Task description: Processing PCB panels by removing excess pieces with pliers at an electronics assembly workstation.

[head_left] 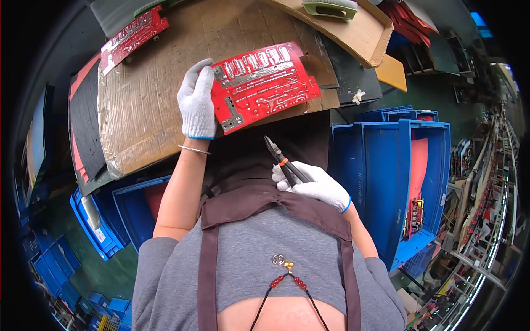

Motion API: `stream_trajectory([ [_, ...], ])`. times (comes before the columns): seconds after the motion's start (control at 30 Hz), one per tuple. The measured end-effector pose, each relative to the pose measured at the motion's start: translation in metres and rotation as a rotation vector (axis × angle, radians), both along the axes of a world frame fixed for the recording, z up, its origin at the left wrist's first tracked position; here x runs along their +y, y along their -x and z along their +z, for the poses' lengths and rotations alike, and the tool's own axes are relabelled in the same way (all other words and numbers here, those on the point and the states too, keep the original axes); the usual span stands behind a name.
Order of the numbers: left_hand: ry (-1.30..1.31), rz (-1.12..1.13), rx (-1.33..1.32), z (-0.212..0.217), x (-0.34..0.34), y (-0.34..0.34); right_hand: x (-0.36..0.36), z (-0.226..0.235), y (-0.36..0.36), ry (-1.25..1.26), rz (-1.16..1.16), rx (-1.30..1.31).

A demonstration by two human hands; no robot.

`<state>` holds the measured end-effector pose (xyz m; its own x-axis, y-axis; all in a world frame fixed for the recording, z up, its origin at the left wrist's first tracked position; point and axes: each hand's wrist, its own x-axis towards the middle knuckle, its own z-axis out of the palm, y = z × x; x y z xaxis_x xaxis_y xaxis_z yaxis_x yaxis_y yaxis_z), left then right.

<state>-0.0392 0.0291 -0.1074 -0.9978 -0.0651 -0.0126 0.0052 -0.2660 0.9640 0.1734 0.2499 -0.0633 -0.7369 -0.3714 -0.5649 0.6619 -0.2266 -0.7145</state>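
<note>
My left hand [199, 102], in a white knit glove with a blue cuff, grips the left edge of a red circuit board [265, 88]. The board is tilted so its soldered face, with silvery solder patches and tracks, is turned up. It is above the front edge of the cardboard-covered table. Lower and to the right, my gloved right hand [314, 185] is closed round a pair of cutting pliers [282, 160] with black and orange handles. The pliers point up and left toward the board, apart from it, and their jaws look closed.
Cardboard [149, 105] covers the table. A second red circuit board [134, 38] lies at its far left. A cardboard tray [353, 33] with a green-handled brush [331, 7] stands at the far right. Blue crates [386, 182] flank me; the right one holds a board.
</note>
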Motion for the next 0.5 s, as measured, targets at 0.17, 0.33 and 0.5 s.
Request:
stream_trajectory([
  [0.17,0.04,0.005,-0.074,0.001,-0.002,0.0,0.001,0.018,0.006,-0.046,-0.102,0.03],
  [0.33,0.159,-0.077,-0.07,0.002,-0.004,-0.005,0.013,0.02,0.012,-0.914,-0.213,0.418],
  [0.5,0.128,-0.004,0.083,-0.009,-0.005,-0.018,0.034,0.012,0.014,-1.283,-0.304,0.604],
])
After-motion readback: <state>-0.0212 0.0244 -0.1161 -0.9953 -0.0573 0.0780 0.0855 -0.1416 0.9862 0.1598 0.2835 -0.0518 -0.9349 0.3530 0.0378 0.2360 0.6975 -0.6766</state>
